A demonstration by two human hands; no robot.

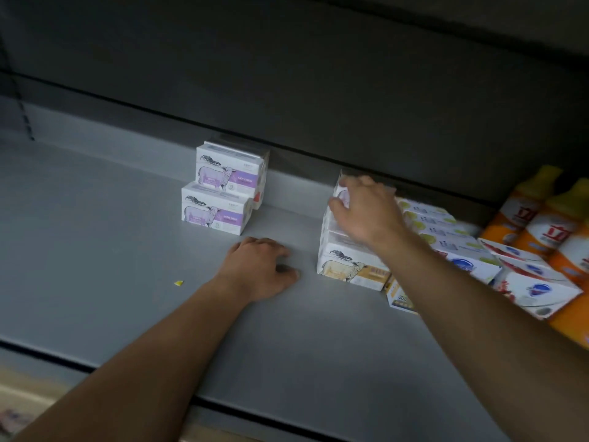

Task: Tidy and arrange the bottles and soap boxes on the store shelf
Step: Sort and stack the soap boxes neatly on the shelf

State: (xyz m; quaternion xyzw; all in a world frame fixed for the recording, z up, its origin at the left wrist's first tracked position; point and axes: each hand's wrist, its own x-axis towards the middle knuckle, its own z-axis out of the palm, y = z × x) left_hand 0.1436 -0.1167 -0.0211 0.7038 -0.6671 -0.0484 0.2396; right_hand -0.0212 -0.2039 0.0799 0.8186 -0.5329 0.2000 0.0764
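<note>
Two stacks of white-and-purple soap boxes (220, 193) with a sheep picture stand mid-shelf near the back wall. To their right is a row of white soap boxes, the front one a yellow sheep box (350, 269). My right hand (366, 208) reaches over this row and grips a purple sheep box (340, 194) at its back end. My left hand (261, 266) rests on the grey shelf (111, 250) between the two groups, fingers curled, holding nothing. Orange bottles with yellow caps (535, 218) stand at the far right.
White boxes with green marks (436, 224) and red-and-blue soap boxes (535, 285) lie between the sheep boxes and the bottles. A small yellow scrap (178, 283) lies on the shelf at the left. The shelf's front edge (255, 409) runs below my arms.
</note>
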